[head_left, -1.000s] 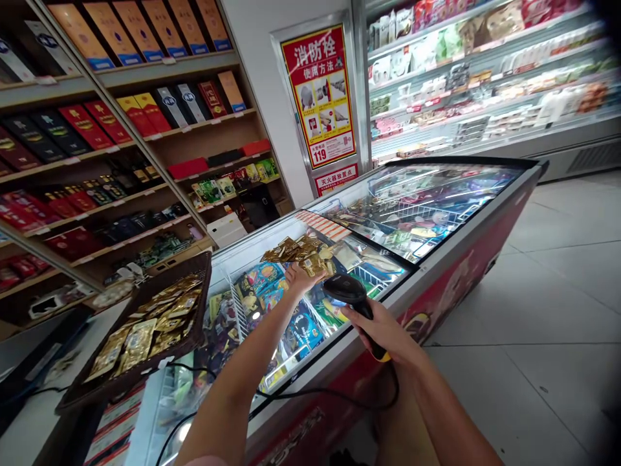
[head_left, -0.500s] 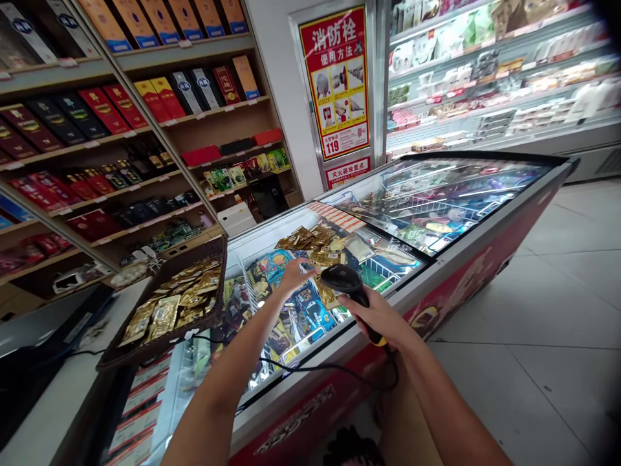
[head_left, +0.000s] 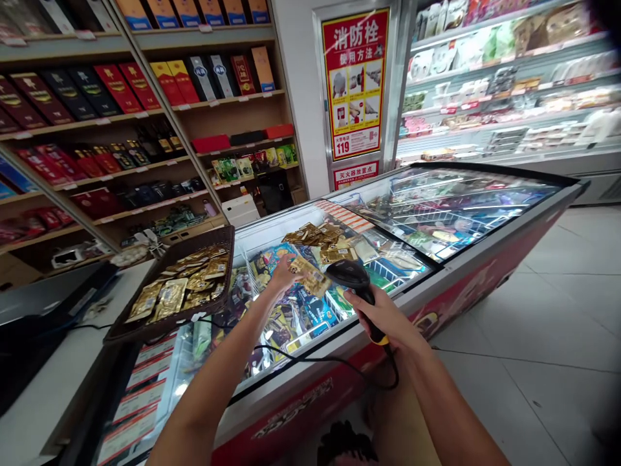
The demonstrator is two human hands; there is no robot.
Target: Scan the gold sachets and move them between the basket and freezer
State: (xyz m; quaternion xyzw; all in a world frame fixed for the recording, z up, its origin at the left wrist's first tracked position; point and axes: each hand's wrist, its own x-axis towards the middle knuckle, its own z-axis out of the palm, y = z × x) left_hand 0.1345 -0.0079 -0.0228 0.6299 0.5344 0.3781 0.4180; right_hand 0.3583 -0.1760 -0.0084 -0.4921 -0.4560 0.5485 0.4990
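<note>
My left hand [head_left: 283,277] pinches the edge of a gold foil packet [head_left: 311,277] above the glass top of a chest freezer [head_left: 301,356]. Wrapped round the handle of a black barcode scanner [head_left: 350,274] is my right hand [head_left: 383,314]. The scanner's head points left, close to the packet, and its black cable loops down and away to the left. Beyond my hands, a pile of gold packets [head_left: 315,236] lies on the freezer top. At the left, a dark brown woven basket [head_left: 231,262] holds several more gold packets.
Shelves of boxed goods [head_left: 63,97] stand at the back left. A red poster [head_left: 356,84] hangs on the wall ahead. An open refrigerated display [head_left: 499,97] runs along the back right. A white counter [head_left: 33,388] is at the left, pale floor tiles [head_left: 548,323] at the right.
My left hand has drawn slightly left with the gold packet, away from the pile, so the packet shows more fully. My right hand keeps hold of the scanner. The view has shifted a little.
</note>
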